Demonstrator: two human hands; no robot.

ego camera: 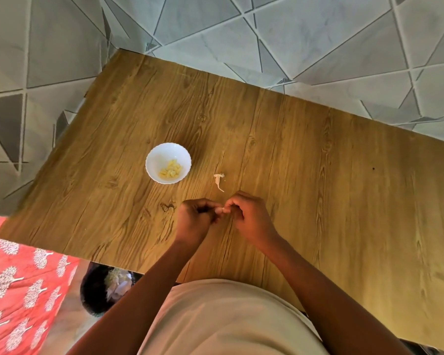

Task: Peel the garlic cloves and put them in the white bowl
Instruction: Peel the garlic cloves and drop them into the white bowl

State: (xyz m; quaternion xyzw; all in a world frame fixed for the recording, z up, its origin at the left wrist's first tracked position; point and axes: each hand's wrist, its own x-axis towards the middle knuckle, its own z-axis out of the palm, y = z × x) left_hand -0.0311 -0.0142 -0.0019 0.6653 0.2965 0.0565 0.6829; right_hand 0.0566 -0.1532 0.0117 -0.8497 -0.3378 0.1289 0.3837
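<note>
Head view, the only one we have. We take the white bowl [168,163] as landmark; it stands on the wooden tabletop [318,175] and already holds a small heap of peeled cloves [170,170], pale yellow, in its near-right part.

Both hands meet near-right of the bowl, well apart from it, just above the tabletop. Our left hand [194,220] has its fingers curled in and our right hand [249,213] likewise; between their fingertips we see a small pale piece, the garlic clove [222,210]. Both hands appear to pinch it, the left steadying, the right picking at the skin. The clove is too small and too hidden to give its long axis with confidence; we cannot tell how much skin is left.

A torn strip of garlic skin [219,181] lies on the tabletop right of the bowl, between it and the hands.

Judgement: the coming drop goes far-left from the hands toward the bowl. The left hand is the nearer of the two.

Below the tabletop's near edge, near-left of the bowl, a dark bin [98,290] holds pale peelings.

No brands, labels or writing readable anywhere.
</note>
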